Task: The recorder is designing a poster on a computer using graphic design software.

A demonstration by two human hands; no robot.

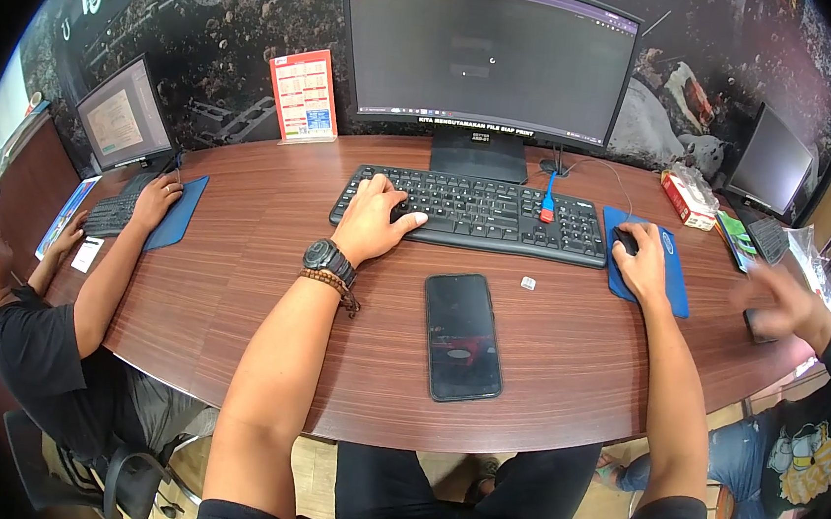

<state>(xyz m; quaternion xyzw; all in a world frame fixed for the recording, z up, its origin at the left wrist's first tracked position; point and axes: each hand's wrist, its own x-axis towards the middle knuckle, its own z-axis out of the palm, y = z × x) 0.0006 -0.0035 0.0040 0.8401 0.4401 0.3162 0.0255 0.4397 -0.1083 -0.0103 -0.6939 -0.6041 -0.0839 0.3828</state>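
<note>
My left hand [376,218] rests on the left end of the black keyboard [484,209], fingers over the keys and thumb stretched out to the right. It wears a dark watch [331,258] and a beaded bracelet [320,280] on the wrist. To the right, my right hand [641,260] is closed over a black mouse [625,240] on a blue mouse pad [673,279]. A blue cable with a red end [547,209] lies across the keyboard. In front of the keyboard lie a black phone [462,335], screen up, and a small whitish piece [528,283] I cannot name.
Behind the keyboard a curved monitor [487,58] shows a dark window. A red-and-white desk calendar [304,97] and a tissue box [687,200] stand toward the back. One person [32,345] types at the left; another person's hand [787,302], blurred, reaches over the desk at the right.
</note>
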